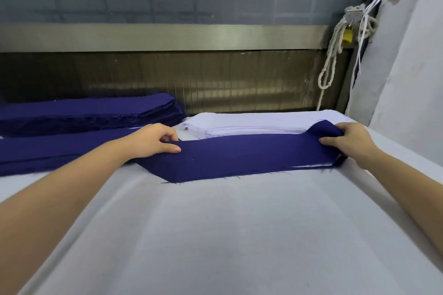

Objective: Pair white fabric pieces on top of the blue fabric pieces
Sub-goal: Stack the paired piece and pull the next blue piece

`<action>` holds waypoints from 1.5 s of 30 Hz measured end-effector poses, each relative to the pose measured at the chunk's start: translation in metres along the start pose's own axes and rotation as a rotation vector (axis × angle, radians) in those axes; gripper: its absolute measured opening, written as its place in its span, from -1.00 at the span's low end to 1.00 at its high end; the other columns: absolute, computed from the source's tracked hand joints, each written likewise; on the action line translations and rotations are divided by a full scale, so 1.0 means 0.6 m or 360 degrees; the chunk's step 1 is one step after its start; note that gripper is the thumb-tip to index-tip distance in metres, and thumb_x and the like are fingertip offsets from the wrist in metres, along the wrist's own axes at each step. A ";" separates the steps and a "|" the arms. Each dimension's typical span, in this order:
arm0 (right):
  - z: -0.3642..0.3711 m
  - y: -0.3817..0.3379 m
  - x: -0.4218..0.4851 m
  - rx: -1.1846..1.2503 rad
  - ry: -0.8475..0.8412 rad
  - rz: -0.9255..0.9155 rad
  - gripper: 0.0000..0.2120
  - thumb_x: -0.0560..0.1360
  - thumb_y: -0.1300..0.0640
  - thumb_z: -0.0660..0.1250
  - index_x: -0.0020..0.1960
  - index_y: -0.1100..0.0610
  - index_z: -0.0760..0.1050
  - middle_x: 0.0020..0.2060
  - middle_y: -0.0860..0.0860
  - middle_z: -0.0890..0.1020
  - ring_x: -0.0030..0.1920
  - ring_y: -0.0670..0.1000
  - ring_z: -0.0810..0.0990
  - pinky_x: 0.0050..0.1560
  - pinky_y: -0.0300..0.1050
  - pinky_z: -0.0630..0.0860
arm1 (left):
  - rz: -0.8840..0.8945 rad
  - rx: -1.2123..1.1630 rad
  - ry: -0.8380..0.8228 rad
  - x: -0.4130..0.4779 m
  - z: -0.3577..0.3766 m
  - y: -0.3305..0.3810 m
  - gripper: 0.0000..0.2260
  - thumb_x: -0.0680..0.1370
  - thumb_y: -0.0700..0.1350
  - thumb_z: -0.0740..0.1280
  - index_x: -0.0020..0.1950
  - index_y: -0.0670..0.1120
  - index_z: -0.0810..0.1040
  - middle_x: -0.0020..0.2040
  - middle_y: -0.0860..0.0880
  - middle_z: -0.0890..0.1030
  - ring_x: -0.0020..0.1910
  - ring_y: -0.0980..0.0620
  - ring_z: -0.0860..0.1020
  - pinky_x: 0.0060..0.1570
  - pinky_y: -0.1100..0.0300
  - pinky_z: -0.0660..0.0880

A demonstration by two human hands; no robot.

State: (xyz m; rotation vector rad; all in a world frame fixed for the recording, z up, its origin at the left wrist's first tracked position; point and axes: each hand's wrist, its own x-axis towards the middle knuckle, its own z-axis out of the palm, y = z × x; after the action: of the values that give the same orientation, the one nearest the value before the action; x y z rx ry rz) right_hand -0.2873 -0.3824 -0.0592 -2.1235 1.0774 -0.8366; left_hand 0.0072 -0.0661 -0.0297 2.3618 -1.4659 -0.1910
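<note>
Left hand (153,140) pinches one end of a blue strip (239,153) and right hand (347,142) pinches the other, holding it stretched between them, its near edge on the table (215,235). Just beyond the strip lies the white stack (251,120); beyond the left hand lie 2 blue piles (91,112). Uneven pull could lay the strip skewed, and its raised right end might snag the white stack.

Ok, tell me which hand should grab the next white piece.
Right, probably. The right hand pinches the blue strip right against the white stack; the left hand sits past that stack's left corner.
</note>
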 end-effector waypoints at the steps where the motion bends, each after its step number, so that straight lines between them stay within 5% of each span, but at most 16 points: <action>1: 0.001 0.001 0.000 -0.0042 0.0000 -0.0017 -0.91 0.38 0.25 0.46 -0.21 0.23 0.56 -0.32 0.12 0.60 -0.30 0.10 0.51 -0.29 -0.12 0.38 | -0.0012 0.0006 0.0011 -0.001 0.002 -0.003 -0.94 0.50 -0.07 0.41 -0.15 0.07 0.55 -0.08 0.09 0.60 -0.07 0.12 0.54 -0.13 0.30 0.40; 9: 0.002 0.012 -0.001 -0.0170 0.0059 -0.0100 -0.89 0.40 0.27 0.40 -0.08 0.20 0.55 -0.21 0.12 0.60 -0.15 0.14 0.52 -0.14 -0.10 0.38 | -0.0074 0.0067 0.0078 -0.010 0.022 -0.017 -0.76 0.50 -0.18 0.40 0.14 0.03 0.56 0.07 0.13 0.52 0.08 0.16 0.45 0.02 0.33 0.30; 35: -0.011 0.011 0.000 -0.0153 0.0027 -0.0041 -0.77 0.36 0.36 0.36 -0.03 0.15 0.51 -0.15 0.10 0.56 -0.12 0.12 0.49 -0.15 -0.11 0.38 | -0.0008 0.0111 0.0184 -0.019 0.031 -0.016 -0.73 0.53 -0.28 0.34 0.17 0.00 0.58 0.13 0.12 0.54 0.16 0.12 0.45 0.14 0.29 0.33; 45: -0.006 0.015 -0.004 -0.0457 -0.0027 0.0008 -0.59 0.38 0.30 0.36 0.22 0.17 0.45 -0.08 0.12 0.56 -0.07 0.13 0.47 -0.14 -0.10 0.37 | -0.0073 0.0237 0.0128 -0.022 0.028 -0.022 -0.75 0.53 -0.14 0.37 0.20 0.01 0.55 0.20 0.06 0.52 0.21 0.07 0.43 0.20 0.22 0.34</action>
State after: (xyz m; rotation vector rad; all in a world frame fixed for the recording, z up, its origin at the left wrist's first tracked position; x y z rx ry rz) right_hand -0.2954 -0.3858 -0.0644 -2.3558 1.2561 -0.6932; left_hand 0.0075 -0.0527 -0.0509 2.4906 -1.4350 0.0019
